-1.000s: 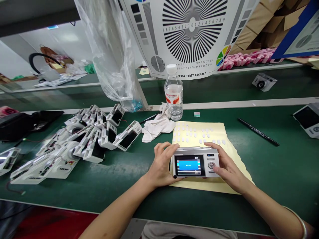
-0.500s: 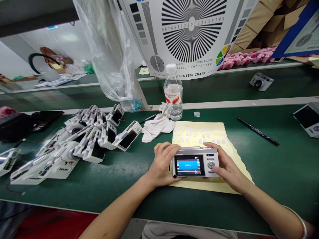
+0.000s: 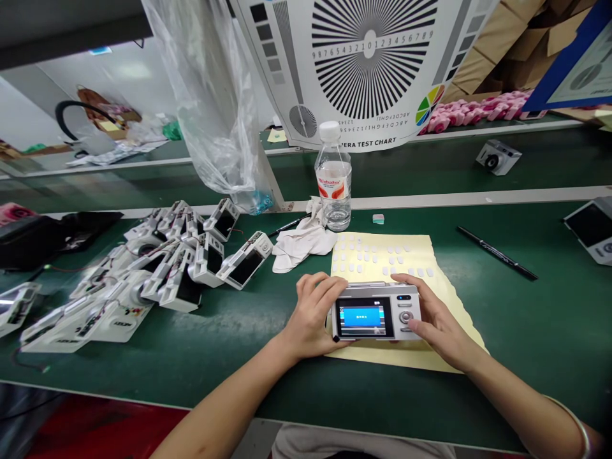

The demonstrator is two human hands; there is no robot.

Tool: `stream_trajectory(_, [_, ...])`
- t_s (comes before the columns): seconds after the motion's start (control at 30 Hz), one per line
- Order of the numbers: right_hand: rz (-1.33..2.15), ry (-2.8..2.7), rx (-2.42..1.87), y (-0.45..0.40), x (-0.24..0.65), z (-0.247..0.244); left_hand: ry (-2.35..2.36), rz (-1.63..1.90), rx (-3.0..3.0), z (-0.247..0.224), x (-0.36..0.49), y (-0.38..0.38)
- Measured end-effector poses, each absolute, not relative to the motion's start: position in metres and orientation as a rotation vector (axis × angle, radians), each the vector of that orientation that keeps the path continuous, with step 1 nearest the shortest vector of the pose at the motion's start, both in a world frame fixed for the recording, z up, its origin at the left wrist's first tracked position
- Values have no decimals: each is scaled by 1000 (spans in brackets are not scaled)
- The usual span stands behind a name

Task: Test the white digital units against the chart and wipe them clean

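A silver digital camera [image 3: 377,311] is held level in front of me, its back toward me and its screen [image 3: 363,317] lit with a blue box whose text is too small to read. My left hand [image 3: 313,315] grips its left end, fingers over the top edge. Around the right end is my right hand [image 3: 437,322], with the thumb at the buttons below the round control pad [image 3: 405,317] and a finger along the top. Beneath the camera lies a yellow sheet [image 3: 444,299] dotted with small pale stickers.
Several white camera bodies [image 3: 176,255] with loose wires are heaped at left. A water bottle [image 3: 337,185] and white cloth [image 3: 303,245] stand behind the sheet. To the right are a black pen [image 3: 497,253] and another camera [image 3: 593,229]. A test chart [image 3: 373,76] hangs ahead.
Both hands keep the same grip on the camera, and the screen still shows the blue box. The whole view has shifted very slightly.
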State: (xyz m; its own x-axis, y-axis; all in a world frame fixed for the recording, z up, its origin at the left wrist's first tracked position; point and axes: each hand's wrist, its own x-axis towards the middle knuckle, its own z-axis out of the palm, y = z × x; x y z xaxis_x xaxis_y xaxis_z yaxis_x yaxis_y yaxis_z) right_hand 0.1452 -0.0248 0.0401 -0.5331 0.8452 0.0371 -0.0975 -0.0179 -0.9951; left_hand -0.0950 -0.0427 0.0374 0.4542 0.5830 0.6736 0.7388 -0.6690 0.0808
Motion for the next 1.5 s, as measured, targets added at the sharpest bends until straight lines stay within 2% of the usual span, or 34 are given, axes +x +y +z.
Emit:
stream_trajectory(0.87, [1641, -1539, -814, -22, 147, 32, -1134, -1022, -2481, 37, -94, -42])
stream_trajectory(1.03, [1771, -1464, -604, -22, 148, 34, -1415, -1091, -2518, 44, -94, -44])
stream_trajectory(1.17, [1772, -1465, -641, -21, 146, 37, -1668, -1100, -2558, 48, -91, -45])
stream_trajectory(1.5, [1624, -1528, -662, -16, 145, 22, -1779, -1123, -2604, 43, -83, -50])
